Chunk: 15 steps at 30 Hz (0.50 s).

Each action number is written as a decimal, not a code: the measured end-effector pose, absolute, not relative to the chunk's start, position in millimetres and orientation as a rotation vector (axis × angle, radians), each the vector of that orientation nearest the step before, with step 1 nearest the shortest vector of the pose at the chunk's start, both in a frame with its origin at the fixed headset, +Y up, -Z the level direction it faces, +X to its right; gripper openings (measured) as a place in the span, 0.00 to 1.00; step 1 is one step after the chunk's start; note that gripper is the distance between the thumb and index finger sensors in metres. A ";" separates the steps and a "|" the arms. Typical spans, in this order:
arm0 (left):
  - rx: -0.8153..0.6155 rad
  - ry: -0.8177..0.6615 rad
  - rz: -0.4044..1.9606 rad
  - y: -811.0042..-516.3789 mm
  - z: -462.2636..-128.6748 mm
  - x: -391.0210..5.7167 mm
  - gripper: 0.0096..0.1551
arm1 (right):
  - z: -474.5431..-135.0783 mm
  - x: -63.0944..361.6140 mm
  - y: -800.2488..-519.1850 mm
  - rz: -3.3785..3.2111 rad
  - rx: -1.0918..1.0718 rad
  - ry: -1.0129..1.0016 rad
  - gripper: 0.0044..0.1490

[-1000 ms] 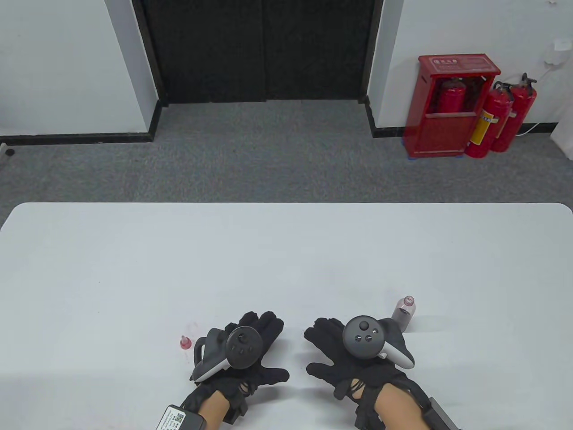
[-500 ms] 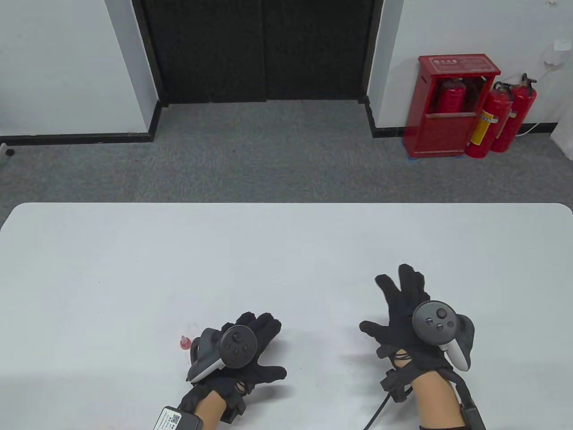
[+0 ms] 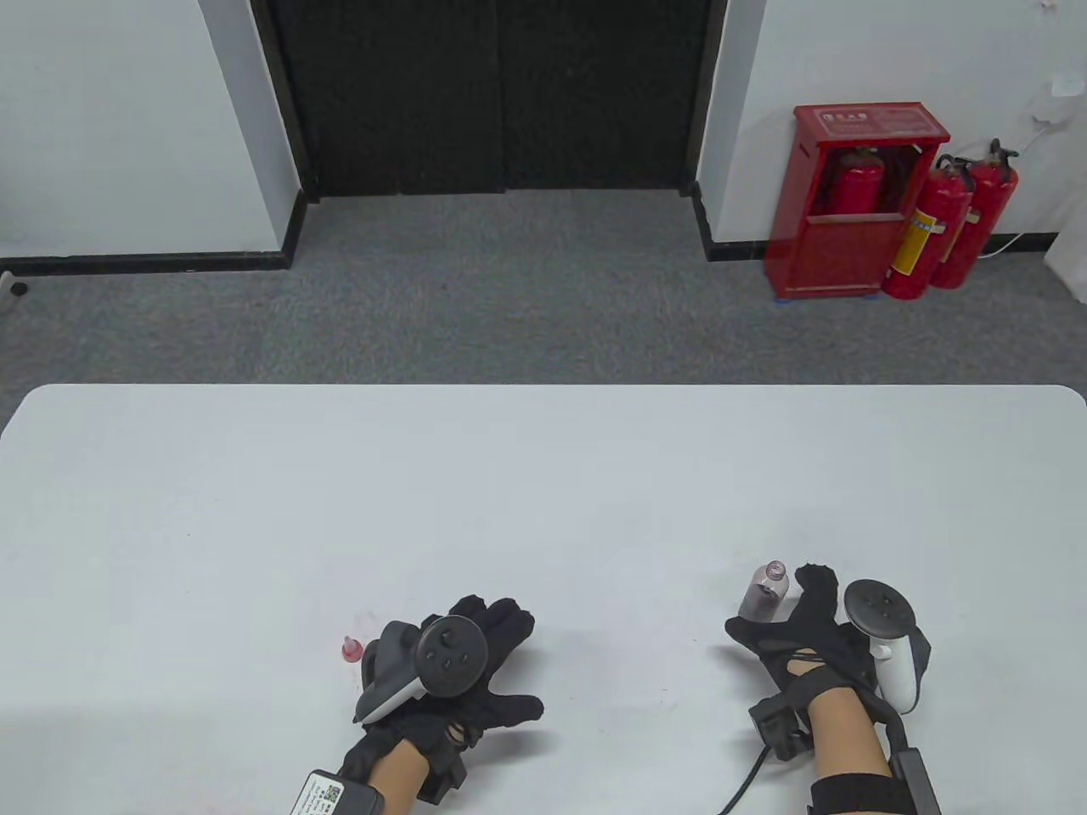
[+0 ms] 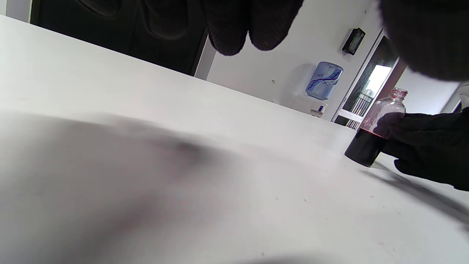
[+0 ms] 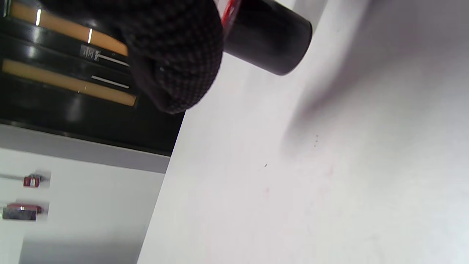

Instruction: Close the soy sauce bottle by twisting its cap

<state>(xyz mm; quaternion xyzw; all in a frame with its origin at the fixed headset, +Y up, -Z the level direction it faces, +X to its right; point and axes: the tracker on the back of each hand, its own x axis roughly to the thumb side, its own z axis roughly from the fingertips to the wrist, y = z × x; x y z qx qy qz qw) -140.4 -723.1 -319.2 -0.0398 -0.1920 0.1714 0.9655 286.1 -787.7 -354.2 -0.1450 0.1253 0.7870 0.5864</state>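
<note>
The soy sauce bottle is small and clear with dark liquid at the bottom. It stands upright and uncapped near the table's front right. My right hand wraps around it from the right, thumb in front and fingers behind. The bottle also shows in the left wrist view and its base shows in the right wrist view. The small red cap stands on the table just left of my left hand. That hand lies flat and empty, fingers stretched out.
The white table stretches wide ahead of both hands. Faint pink stains mark it near the cap. Beyond its far edge are grey carpet and a red fire extinguisher cabinet.
My right hand swung from the table's middle out to the right, then drew back and closed around the bottle. My left hand has barely moved.
</note>
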 end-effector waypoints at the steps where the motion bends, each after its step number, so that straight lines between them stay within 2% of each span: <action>1: -0.081 -0.389 0.347 -723.2 -319.3 -140.2 0.60 | -356.0 286.3 -790.9 1.804 -0.337 0.290 0.76; 6: -0.105 -0.400 0.354 -726.1 -318.6 -136.9 0.59 | -361.9 289.5 -795.5 1.711 -0.339 0.205 0.68; 8: -0.110 -0.405 0.353 -726.8 -318.4 -135.8 0.59 | -364.2 290.5 -796.9 1.709 -0.332 0.184 0.58; 11: -0.110 -0.404 0.346 -726.7 -318.2 -135.9 0.59 | -365.5 290.1 -798.3 1.717 -0.337 0.206 0.49; 15: -0.110 -0.394 0.355 -726.7 -318.7 -137.9 0.58 | -366.2 285.1 -794.3 1.757 -0.291 0.214 0.47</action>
